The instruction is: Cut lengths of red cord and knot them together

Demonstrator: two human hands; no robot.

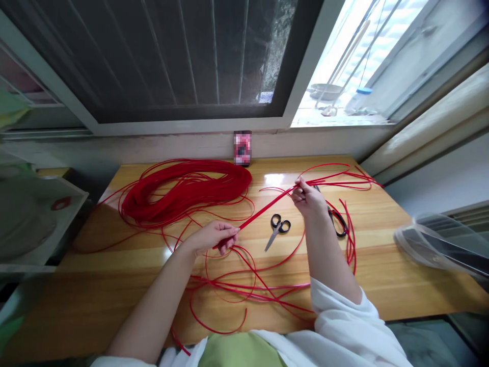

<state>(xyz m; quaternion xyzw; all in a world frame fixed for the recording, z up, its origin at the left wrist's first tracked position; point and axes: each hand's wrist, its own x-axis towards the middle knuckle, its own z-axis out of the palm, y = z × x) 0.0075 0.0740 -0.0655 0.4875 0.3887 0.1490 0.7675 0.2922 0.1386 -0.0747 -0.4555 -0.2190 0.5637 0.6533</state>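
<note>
A bundle of red cords (265, 208) runs taut on a slant between my two hands, over the wooden table. My left hand (221, 237) is closed around its lower end, and loose cords trail below that fist. Farther right and higher, my right hand (306, 198) pinches the other end, where the strands fan out to the right. Beneath the stretched bundle lie small black-handled scissors (280, 225), blades pointing toward me. A second black-handled tool (339, 222) is partly hidden behind my right forearm.
A large coil of red cord (187, 191) lies at the back left of the wooden table (385, 255). Loose red cords (244, 288) spread across the front. A blurred pink box (242, 148) stands by the wall. At the right edge is a clear plastic container (428, 239).
</note>
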